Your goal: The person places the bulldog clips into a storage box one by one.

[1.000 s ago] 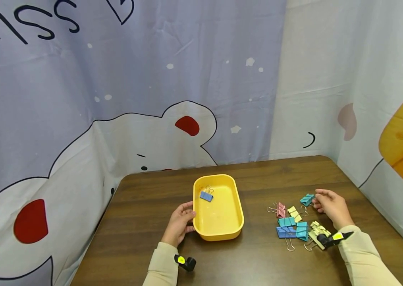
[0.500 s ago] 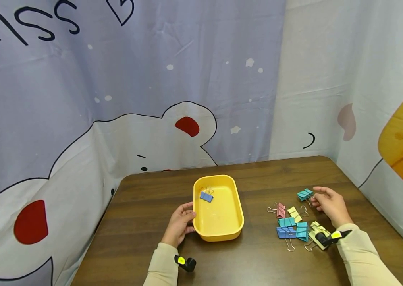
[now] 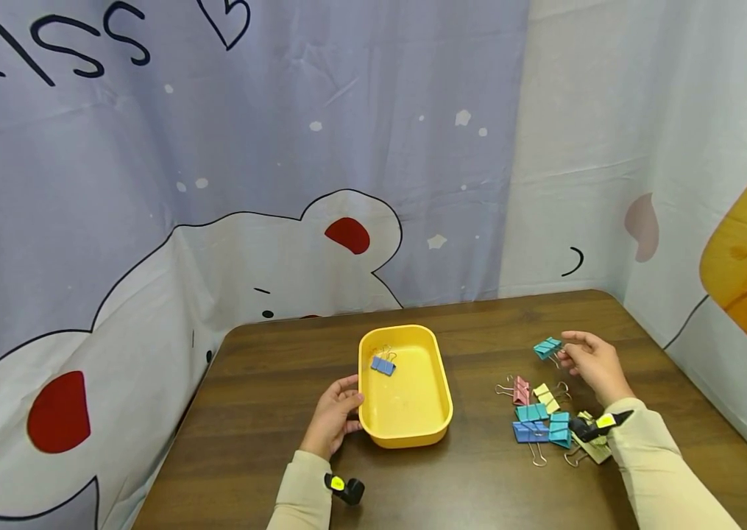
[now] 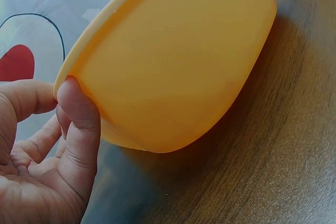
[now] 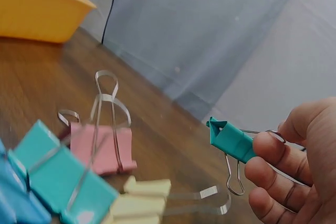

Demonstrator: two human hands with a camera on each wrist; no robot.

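Observation:
My left hand [image 3: 333, 415] pinches the left rim of a yellow plastic tray [image 3: 406, 434] between thumb and fingers; the left wrist view shows the thumb on the outer wall. Inside the tray lies one blue binder clip [image 3: 383, 365]. Off to the right, my right hand [image 3: 595, 362] pinches a teal binder clip [image 5: 231, 139] by a wire handle, its other handle hanging down. Below that hand is a group of binder clips: a pink one [image 3: 521, 390], a small yellow one [image 3: 547, 397], a teal one [image 3: 531, 411], a blue one [image 3: 530, 431], and others.
The brown wooden table [image 3: 280, 368] carries everything. A printed curtain [image 3: 439, 147] hangs behind it and along the right side. Another yellow clip [image 3: 595, 447] lies partly hidden under the right wrist's camera, beside a blue-teal clip [image 3: 560, 429].
My right hand has lifted the teal binder clip and moved it up and to the left, away from the group. The left hand and the tray stay put.

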